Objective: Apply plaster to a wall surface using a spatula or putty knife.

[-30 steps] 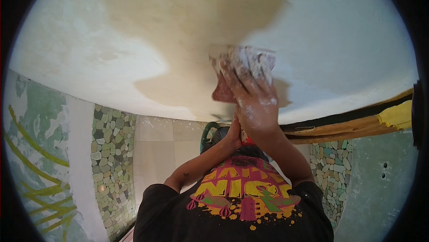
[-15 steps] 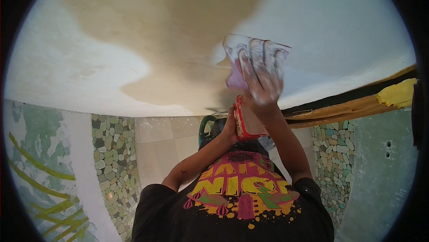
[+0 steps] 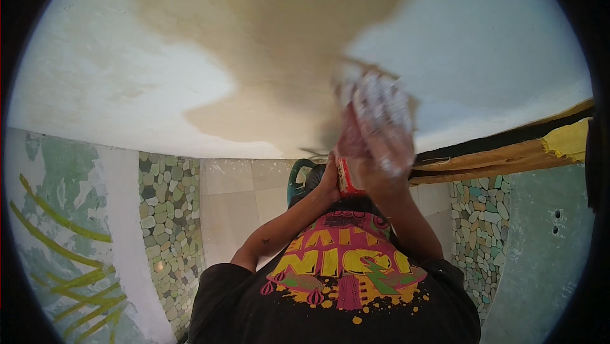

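Observation:
My right hand [image 3: 381,118], coated in white dust and smeared by motion, presses a pinkish-purple sheet of sandpaper [image 3: 351,135] against the pale wall [image 3: 273,45]. The sheet's far edge pokes out beyond my fingertips. Below it, my left hand [image 3: 328,182] grips the side of a red-edged rectangular box [image 3: 348,179]; my right wrist and the sheet hide much of the box. A broad tan shadow falls across the white wall surface around my hands.
A dark green, rounded object [image 3: 296,179] stands on the beige tiled floor [image 3: 232,217] left of my hands. To the right, a brown strip [image 3: 489,161] with yellow material [image 3: 569,139] runs along the wall's edge. Pebble bands [image 3: 170,217] flank the tiles.
My right hand has drawn down and slightly right with the sheet, closer to the red-edged box. My left hand keeps its hold, and the view has shifted a little.

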`<action>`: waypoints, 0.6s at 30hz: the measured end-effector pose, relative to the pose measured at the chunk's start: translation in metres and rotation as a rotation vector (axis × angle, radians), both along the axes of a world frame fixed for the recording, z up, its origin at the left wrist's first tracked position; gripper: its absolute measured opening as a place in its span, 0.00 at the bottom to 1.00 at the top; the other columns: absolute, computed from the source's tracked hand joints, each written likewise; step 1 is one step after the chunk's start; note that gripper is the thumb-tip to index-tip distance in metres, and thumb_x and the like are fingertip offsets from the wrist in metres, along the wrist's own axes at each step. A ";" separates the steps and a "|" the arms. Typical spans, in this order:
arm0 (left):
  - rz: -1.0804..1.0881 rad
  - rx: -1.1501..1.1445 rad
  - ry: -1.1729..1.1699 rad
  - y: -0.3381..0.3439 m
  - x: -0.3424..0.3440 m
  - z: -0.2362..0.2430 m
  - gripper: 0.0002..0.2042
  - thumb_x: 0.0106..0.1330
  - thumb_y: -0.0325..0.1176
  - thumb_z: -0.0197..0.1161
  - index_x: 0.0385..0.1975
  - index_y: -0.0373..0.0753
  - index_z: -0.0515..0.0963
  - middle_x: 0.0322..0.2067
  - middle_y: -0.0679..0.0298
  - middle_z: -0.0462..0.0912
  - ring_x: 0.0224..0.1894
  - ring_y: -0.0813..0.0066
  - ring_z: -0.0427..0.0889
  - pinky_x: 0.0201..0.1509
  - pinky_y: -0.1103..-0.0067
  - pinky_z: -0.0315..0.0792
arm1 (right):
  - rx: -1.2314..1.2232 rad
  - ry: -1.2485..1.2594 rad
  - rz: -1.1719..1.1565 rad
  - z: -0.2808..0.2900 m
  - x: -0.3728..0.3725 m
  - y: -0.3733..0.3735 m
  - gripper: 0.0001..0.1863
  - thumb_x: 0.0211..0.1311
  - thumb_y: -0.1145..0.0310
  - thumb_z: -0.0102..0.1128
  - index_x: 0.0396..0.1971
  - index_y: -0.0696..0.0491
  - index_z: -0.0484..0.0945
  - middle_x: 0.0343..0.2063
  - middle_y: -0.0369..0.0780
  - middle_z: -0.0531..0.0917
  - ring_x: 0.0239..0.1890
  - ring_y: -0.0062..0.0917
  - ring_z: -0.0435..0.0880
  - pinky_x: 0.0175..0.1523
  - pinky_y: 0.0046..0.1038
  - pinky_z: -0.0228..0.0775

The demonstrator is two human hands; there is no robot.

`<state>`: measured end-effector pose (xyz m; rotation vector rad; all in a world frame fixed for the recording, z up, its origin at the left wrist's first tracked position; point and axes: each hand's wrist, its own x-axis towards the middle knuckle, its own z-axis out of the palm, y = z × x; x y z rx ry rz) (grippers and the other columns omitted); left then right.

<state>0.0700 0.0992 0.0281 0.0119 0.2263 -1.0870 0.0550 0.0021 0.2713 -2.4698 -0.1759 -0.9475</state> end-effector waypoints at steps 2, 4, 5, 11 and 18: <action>-0.041 0.075 -0.079 0.002 -0.002 -0.001 0.28 0.77 0.55 0.47 0.68 0.44 0.65 0.64 0.57 0.74 0.64 0.61 0.75 0.70 0.64 0.69 | 0.043 -0.081 -0.032 0.019 0.005 -0.004 0.34 0.45 0.78 0.61 0.60 0.56 0.79 0.63 0.48 0.77 0.68 0.45 0.73 0.75 0.52 0.55; -0.041 -0.022 -0.036 -0.007 -0.003 -0.007 0.27 0.78 0.54 0.47 0.68 0.43 0.66 0.64 0.57 0.74 0.65 0.61 0.75 0.71 0.64 0.68 | 0.039 -0.080 -0.051 0.027 0.014 -0.006 0.37 0.40 0.79 0.61 0.60 0.55 0.79 0.62 0.47 0.78 0.66 0.47 0.74 0.73 0.52 0.57; -0.042 -0.020 -0.040 -0.009 -0.004 -0.010 0.27 0.78 0.54 0.47 0.68 0.43 0.66 0.64 0.57 0.74 0.65 0.61 0.75 0.71 0.64 0.68 | 0.041 -0.084 -0.052 0.016 0.020 -0.006 0.37 0.40 0.79 0.61 0.60 0.55 0.79 0.62 0.47 0.78 0.66 0.47 0.74 0.73 0.52 0.57; 0.092 0.028 -0.231 -0.045 0.002 -0.065 0.28 0.78 0.56 0.43 0.70 0.45 0.64 0.64 0.58 0.73 0.66 0.62 0.74 0.69 0.64 0.69 | -0.137 0.148 0.032 -0.060 0.023 0.022 0.38 0.40 0.76 0.64 0.61 0.50 0.78 0.60 0.40 0.80 0.61 0.33 0.78 0.68 0.40 0.66; 0.228 -0.131 -0.413 -0.067 -0.003 -0.118 0.22 0.79 0.47 0.46 0.68 0.46 0.65 0.62 0.61 0.72 0.65 0.69 0.70 0.67 0.69 0.69 | -0.080 0.018 0.128 0.016 0.021 0.009 0.36 0.43 0.78 0.63 0.60 0.51 0.78 0.61 0.41 0.78 0.65 0.35 0.75 0.70 0.40 0.64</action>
